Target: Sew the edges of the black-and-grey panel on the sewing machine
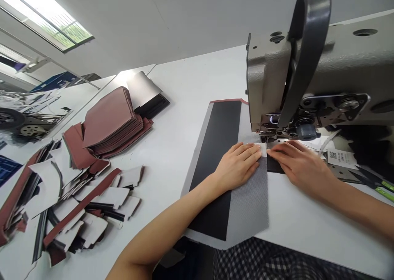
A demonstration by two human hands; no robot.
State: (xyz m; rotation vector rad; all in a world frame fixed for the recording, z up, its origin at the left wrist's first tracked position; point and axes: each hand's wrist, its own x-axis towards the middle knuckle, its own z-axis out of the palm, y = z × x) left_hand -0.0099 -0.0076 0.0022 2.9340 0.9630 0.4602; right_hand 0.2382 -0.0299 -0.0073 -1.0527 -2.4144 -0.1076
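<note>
On the white bench [175,128], the sewing machine [338,68] is standing over work that looks unfinished.
The grey panel [249,206] is lying beside it, overhanging the near edge, a dark strip [217,148] already running along it; no finished seam is showing. The left hand [238,165] is pressing flat, fingers together; the right hand's [300,165] fingers are bunching narrowly beside a white tab [264,150], whether pinching I cannot tell.

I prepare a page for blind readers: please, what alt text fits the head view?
A person's left hand rests on grey fabric with a black panel at a sewing machine, the right hand at the fabric's edge. Farther left on the white table lie a maroon stack and loose cut pieces.
</note>
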